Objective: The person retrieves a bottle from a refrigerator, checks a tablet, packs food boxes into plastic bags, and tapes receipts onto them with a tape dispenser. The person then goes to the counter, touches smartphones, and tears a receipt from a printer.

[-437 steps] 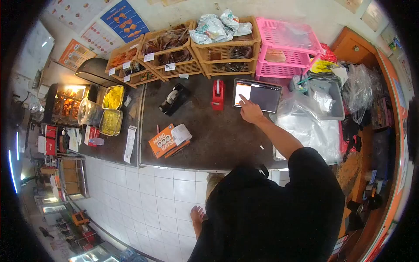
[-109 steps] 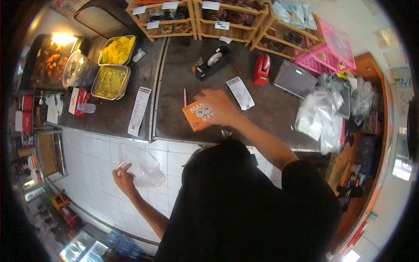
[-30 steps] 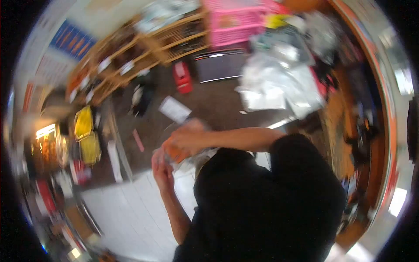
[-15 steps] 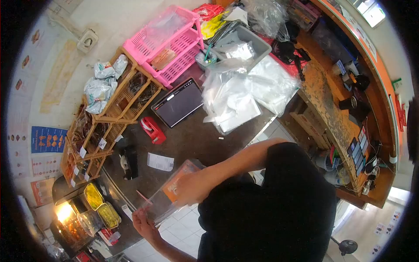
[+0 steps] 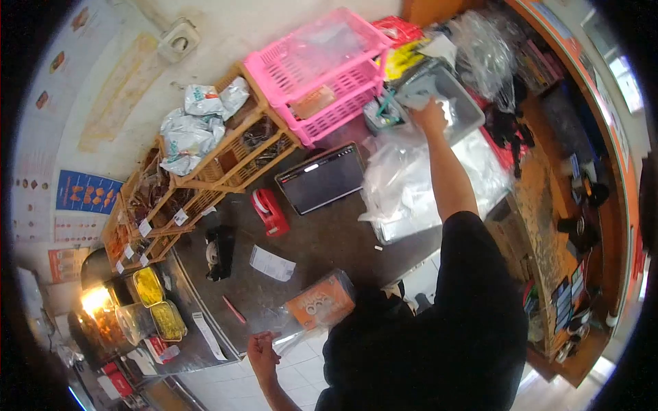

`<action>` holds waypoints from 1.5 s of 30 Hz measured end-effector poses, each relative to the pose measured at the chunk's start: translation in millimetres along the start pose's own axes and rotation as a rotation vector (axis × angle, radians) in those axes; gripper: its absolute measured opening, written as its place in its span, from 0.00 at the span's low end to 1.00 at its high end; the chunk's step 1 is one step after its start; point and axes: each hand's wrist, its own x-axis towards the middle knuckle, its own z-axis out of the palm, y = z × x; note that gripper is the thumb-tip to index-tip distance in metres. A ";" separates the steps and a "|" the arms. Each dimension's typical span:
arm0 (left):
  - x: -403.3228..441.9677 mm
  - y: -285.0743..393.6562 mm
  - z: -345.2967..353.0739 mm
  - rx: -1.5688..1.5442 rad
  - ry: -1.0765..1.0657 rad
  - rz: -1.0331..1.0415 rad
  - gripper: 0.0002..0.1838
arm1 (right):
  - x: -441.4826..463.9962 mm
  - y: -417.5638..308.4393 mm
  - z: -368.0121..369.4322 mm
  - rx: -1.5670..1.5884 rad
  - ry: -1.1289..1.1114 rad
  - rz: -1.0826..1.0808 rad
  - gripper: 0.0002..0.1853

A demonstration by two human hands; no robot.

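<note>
Box (image 5: 319,303) is lying at view's 6 o'clock, inside a clear bag (image 5: 296,335). Left hand (image 5: 262,353), nearly closed, is pinching the bag; right hand (image 5: 432,118) is sitting in the bin (image 5: 469,119), box's 1 o'clock — can't tell its grip. I'm expecting light, crushable card, slippery film — favouring side edges.

The orange box (image 5: 319,301), flat-sided with pale lettering, sits askew inside the clear, wrinkled bag (image 5: 293,334) at the counter's (image 5: 322,243) front edge, the bag's loose end stretching toward the lower left, while the grey bin (image 5: 469,122), open-topped, stands beyond the heaped plastic (image 5: 404,178).
</note>
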 end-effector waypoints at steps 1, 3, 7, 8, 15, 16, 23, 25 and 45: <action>0.8 -3.0 1.2 -0.023 0.000 -0.023 0.08 | -2.0 -1.9 -2.5 -0.056 -0.031 0.016 0.35; 2.8 -4.5 7.6 -0.030 0.027 -0.047 0.08 | 36.3 26.3 35.9 0.026 -0.081 -0.061 0.31; -4.4 -1.8 5.7 -0.003 0.099 -0.050 0.08 | 62.8 54.4 29.4 0.136 -0.026 -0.213 0.17; -4.1 -4.9 4.9 -0.020 0.103 -0.042 0.09 | 57.7 49.3 6.1 0.221 0.020 -0.190 0.16; -2.7 -25.3 2.7 -0.048 0.103 0.064 0.09 | 66.3 70.0 -56.8 0.891 -0.278 -0.085 0.15; -1.5 -27.8 3.4 -0.042 0.118 0.091 0.09 | 58.3 65.2 -69.2 1.174 -0.430 -0.011 0.13; -5.9 6.5 31.3 0.488 0.635 0.423 0.22 | -44.9 12.7 -172.2 1.579 -0.769 -0.022 0.05; -8.0 42.9 53.3 0.369 0.623 0.561 0.25 | -94.7 -9.4 -195.5 1.677 -1.048 -0.045 0.03; -24.2 51.6 89.2 -0.245 0.269 0.645 0.16 | -418.0 -94.8 -249.3 1.221 -1.263 -0.553 0.04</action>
